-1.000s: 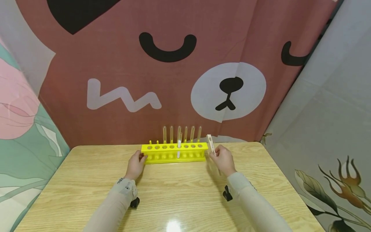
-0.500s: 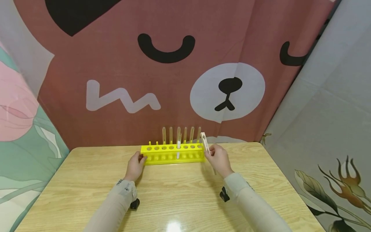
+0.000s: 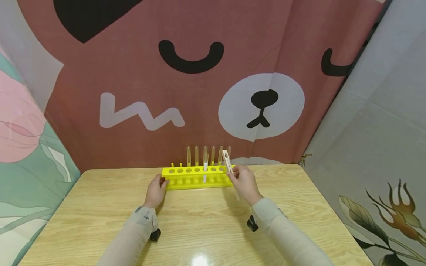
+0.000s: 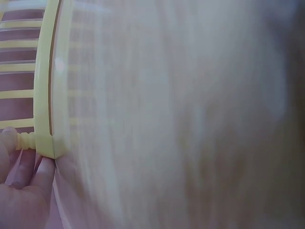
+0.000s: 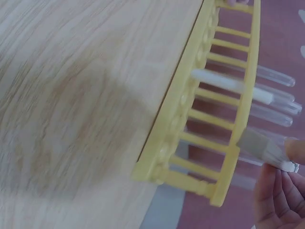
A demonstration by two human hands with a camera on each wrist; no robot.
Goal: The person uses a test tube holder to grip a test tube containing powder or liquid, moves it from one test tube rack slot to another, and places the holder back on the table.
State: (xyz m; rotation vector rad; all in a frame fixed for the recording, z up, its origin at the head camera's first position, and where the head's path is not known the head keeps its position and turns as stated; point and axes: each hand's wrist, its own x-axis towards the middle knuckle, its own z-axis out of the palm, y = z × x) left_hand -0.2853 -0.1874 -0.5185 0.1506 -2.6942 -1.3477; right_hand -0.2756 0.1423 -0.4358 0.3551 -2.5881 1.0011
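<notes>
A yellow test tube rack (image 3: pixel 186 186) stands near the table's back edge, with one tube of white content (image 3: pixel 205 178) upright in a middle hole. My left hand (image 3: pixel 155 191) grips the rack's left end; in the left wrist view its fingers (image 4: pixel 43 177) lie round the end post. My right hand (image 3: pixel 246 183) pinches a pale wooden clip (image 3: pixel 227 160), tilted, over the rack's right end. The right wrist view has the clip (image 5: pixel 259 144) beside the rack's upper bar (image 5: pixel 245 102), held between thumb and fingers; whether they touch I cannot tell.
Several clear tubes (image 3: pixel 188 155) stand bottom up on pegs along the rack's back. Behind the wooden table (image 3: pixel 199 221) hangs a red-brown curtain (image 3: pixel 133 144) with a printed animal face. A grey patterned curtain (image 3: pixel 359 147) is at the right.
My right hand has moved left with the clip, from beside the rack to over its right end. My left hand has kept its grip on the rack.
</notes>
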